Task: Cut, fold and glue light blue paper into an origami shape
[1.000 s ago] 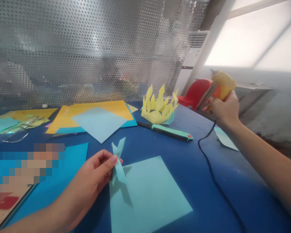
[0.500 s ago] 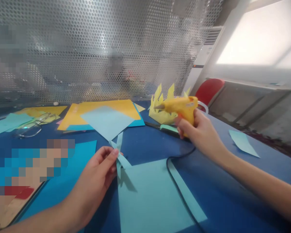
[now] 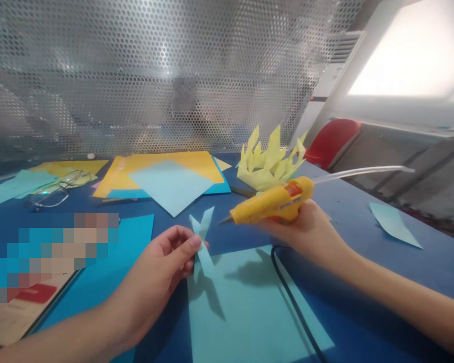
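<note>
Between thumb and fingers, my left hand pinches a folded light blue paper piece with pointed strips, held over a light blue sheet. My right hand is wrapped round a yellow glue gun, its nozzle pointing left at the folded piece but apart from it. A clear glue stick juts from the gun's back. Behind the gun stands a spiky yellow paper crown.
Orange and blue sheets lie at the back under a light blue square. Glasses rest on papers at the left. A black cord crosses the front sheet. A small paper lies at the right, near a red chair.
My right hand has lowered the glue gun and brought its nozzle left, closer to the folded piece. My left hand has moved slightly right with the paper.
</note>
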### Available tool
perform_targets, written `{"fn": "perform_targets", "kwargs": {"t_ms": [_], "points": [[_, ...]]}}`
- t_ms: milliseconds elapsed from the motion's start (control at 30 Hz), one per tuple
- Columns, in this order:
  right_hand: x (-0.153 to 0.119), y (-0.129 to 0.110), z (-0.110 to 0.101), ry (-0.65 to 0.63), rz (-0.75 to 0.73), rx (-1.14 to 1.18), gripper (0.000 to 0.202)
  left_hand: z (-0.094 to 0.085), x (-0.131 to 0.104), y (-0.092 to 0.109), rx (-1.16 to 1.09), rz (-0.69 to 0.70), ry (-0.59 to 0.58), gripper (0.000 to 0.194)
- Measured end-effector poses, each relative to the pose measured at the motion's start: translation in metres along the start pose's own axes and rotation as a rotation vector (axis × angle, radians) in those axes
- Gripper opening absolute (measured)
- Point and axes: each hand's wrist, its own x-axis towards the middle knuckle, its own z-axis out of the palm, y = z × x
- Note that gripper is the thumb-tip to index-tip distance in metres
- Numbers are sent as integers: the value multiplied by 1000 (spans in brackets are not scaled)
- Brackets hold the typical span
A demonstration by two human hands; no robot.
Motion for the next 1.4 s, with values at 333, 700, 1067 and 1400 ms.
{"fn": "perform_targets", "kwargs": {"t_ms": [333,700,1067,1400], "points": [[-2,8,11,-43,-8,51,16,-5,1,-3,15,38,-88,48],[-8,6,10,-25,-40,-2,12,-4,1,-4,5,60,-120,44],[-9,8,10,-11,-121,-70,8,-2,-1,-2,0,58,-96,42],[-9,7,10,-7,-161,-68,10,1,2,1,14,87,-69,43]]}}
